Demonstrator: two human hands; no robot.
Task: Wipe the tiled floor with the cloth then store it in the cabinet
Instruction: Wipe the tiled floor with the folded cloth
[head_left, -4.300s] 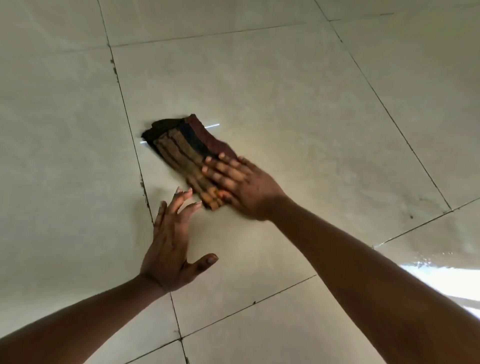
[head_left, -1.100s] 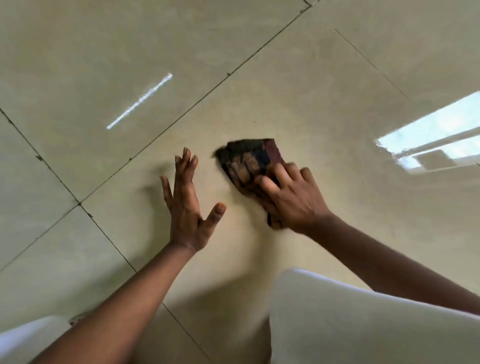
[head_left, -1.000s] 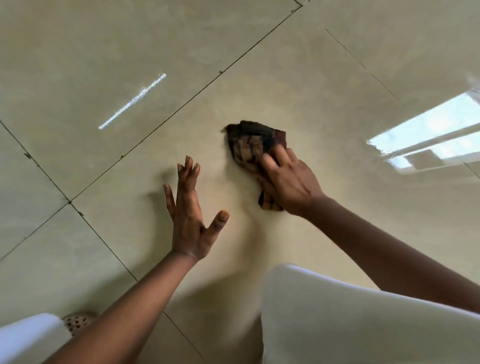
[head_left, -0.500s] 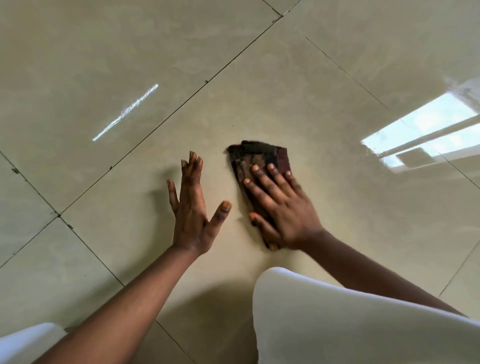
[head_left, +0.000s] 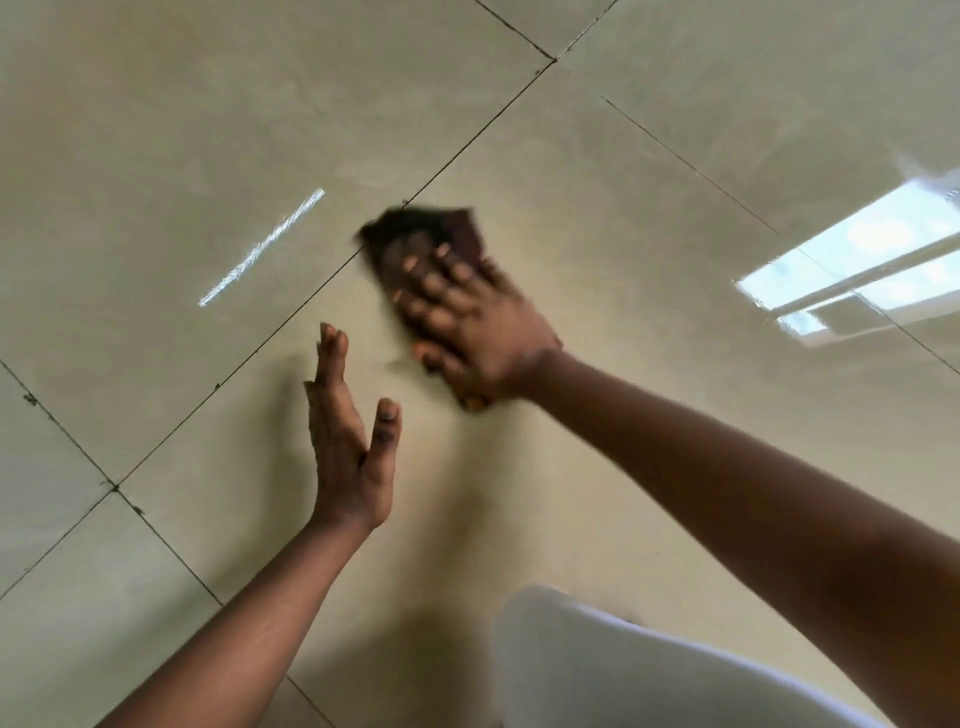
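R hand (head_left: 470, 317): fingers spread, pressed flat on the folded dark striped cloth (head_left: 415, 236), no pinch. L hand (head_left: 353, 436): spread, empty, braced on the tiled floor (head_left: 649, 364) just beside. Change vs half a sec ago: cloth pushed fwd, its far edge now at the grout line (head_left: 291, 317); motion blur on R hand and cloth. Judgement: wiping stroke under way, storage not begun; cabinet not in view. White-clad knee (head_left: 623, 670) at bottom. No brands or legible writing.
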